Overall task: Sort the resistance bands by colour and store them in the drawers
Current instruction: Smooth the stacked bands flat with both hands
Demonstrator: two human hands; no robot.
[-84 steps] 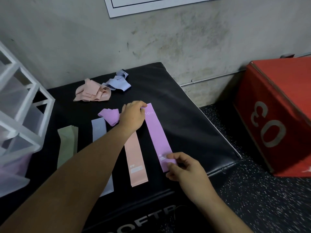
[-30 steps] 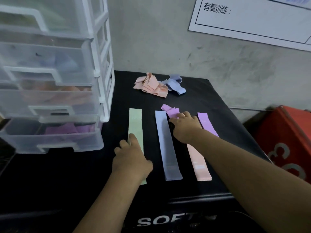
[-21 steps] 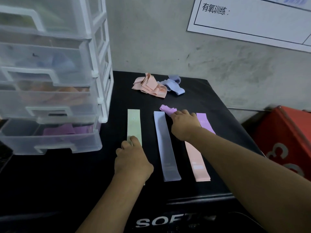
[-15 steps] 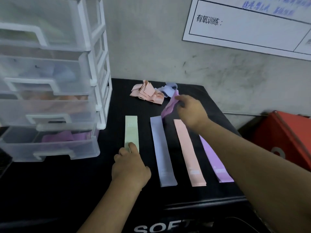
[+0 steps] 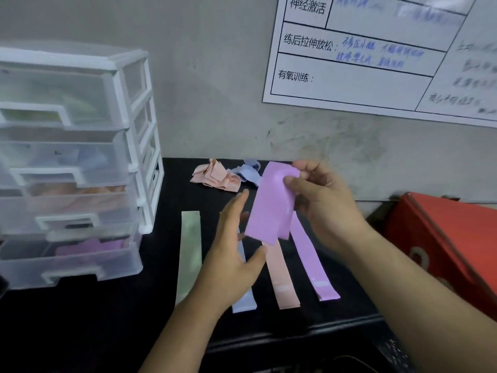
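Observation:
My right hand (image 5: 324,203) pinches the top of a folded purple band (image 5: 271,205) and holds it up over the black box (image 5: 129,319). My left hand (image 5: 234,251) hovers just left of that band with fingers straight, holding nothing. Flat on the box lie a green band (image 5: 189,254), a blue band (image 5: 243,302) partly under my left hand, a pink band (image 5: 282,281) and another purple band (image 5: 309,262). A white drawer unit (image 5: 80,162) stands at the left; its bottom drawer (image 5: 70,267) is pulled out with purple bands inside.
A crumpled pile of pink bands (image 5: 215,176) and blue bands (image 5: 248,170) lies at the back of the box by the wall. A red box (image 5: 441,243) stands on the right. A white chart (image 5: 376,49) hangs on the wall.
My right hand has lifted the crumpled purple band off the box and it now hangs unfolded. My left hand left the green band and rose beside it. The view tilted up.

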